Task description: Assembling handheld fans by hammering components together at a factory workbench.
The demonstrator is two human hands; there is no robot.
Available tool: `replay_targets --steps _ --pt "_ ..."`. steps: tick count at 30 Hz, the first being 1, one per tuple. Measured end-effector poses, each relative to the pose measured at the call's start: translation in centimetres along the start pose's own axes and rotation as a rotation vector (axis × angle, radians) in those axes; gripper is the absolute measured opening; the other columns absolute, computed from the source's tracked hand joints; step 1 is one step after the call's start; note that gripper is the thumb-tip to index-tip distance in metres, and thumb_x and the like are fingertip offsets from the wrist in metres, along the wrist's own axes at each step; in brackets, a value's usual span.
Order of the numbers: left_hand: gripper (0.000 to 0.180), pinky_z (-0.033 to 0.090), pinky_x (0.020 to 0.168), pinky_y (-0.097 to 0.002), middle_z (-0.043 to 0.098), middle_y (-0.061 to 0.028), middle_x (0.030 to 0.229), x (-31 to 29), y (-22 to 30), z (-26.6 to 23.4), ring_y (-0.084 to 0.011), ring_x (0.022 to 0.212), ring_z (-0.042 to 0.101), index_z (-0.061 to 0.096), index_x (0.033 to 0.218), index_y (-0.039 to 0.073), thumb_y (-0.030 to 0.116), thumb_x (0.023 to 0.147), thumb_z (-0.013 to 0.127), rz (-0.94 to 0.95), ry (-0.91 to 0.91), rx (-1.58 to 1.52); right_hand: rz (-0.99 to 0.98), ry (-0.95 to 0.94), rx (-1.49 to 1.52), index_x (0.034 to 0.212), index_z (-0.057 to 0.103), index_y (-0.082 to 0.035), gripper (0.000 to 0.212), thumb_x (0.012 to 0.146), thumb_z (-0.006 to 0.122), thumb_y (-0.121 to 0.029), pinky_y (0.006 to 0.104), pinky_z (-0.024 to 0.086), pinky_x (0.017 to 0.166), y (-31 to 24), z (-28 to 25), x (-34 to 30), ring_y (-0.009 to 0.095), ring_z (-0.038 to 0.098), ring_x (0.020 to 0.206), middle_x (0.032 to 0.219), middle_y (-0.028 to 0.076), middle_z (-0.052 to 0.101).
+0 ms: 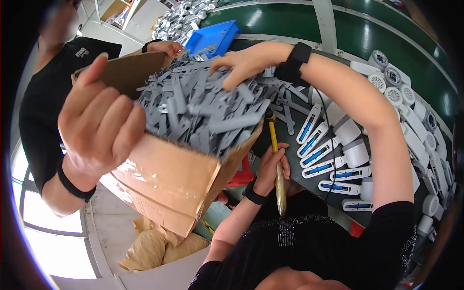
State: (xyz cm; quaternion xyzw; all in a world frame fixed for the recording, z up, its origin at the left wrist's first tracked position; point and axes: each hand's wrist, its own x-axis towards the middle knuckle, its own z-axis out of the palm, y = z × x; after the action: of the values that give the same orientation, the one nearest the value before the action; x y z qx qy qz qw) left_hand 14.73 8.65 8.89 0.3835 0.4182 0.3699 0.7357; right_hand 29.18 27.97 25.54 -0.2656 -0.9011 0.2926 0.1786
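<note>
The person's left hand (270,168) has its grip wrapped around a yellow-handled tool (280,186), which stands in front of their black shirt (309,251). The right hand (239,65) reaches over the grey pieces (188,96), its grip spread, thumb apart from the fingers. Those pieces heap up in a tilted cardboard box (164,174), with some spilling onto the counter (309,186) beside white gadgets (317,154). A co-worker's curled hand (101,125) is at the box's left; a blue tray (224,44) lies beyond.
</note>
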Motion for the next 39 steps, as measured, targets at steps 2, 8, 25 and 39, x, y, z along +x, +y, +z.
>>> replay_targets --steps 2,8,25,39 --pt "0.025 0.043 0.041 -0.0248 0.051 -0.0032 0.061 -0.1 0.1 -0.3 -0.0139 0.046 0.053 0.049 0.118 0.003 0.019 0.1 0.045 0.002 0.003 0.003 0.308 -0.026 0.142 0.137 0.042 -0.007 0.073 0.075 0.06 -0.041 0.0377 0.052 0.079 0.2 -0.4 -1.5 0.026 0.058 0.1 0.125 0.015 0.053" --pt "0.024 0.043 0.041 -0.0247 0.052 -0.003 0.062 -0.2 0.3 -0.2 -0.0137 0.046 0.053 0.049 0.118 0.003 0.019 0.1 0.045 0.001 0.011 0.008 0.375 0.04 0.217 0.137 0.048 -0.009 0.07 0.078 0.06 -0.046 0.0393 0.058 0.076 3.4 -0.6 -2.7 0.027 0.06 0.106 0.127 0.015 0.056" --pt "0.025 0.043 0.041 -0.0248 0.052 -0.003 0.061 0.0 -0.2 -0.4 -0.0133 0.046 0.053 0.048 0.118 0.003 0.02 0.1 0.046 -0.011 -0.01 0.015 -0.199 -0.12 -0.163 0.147 0.032 -0.021 0.102 0.058 0.081 -0.031 0.0413 0.039 0.103 -6.4 1.1 -1.8 0.039 0.04 0.128 0.146 0.014 0.033" --pt "0.024 0.044 0.041 -0.0245 0.054 -0.0038 0.06 0.1 -0.3 -0.5 -0.014 0.045 0.053 0.048 0.118 0.004 0.021 0.101 0.045 -0.001 -0.002 -0.005 0.206 0.143 -0.196 0.11 0.057 0.0 0.05 0.062 0.071 -0.006 0.028 0.047 0.066 1.5 -1.9 -4.4 0.015 0.055 0.071 0.08 0.008 0.06"
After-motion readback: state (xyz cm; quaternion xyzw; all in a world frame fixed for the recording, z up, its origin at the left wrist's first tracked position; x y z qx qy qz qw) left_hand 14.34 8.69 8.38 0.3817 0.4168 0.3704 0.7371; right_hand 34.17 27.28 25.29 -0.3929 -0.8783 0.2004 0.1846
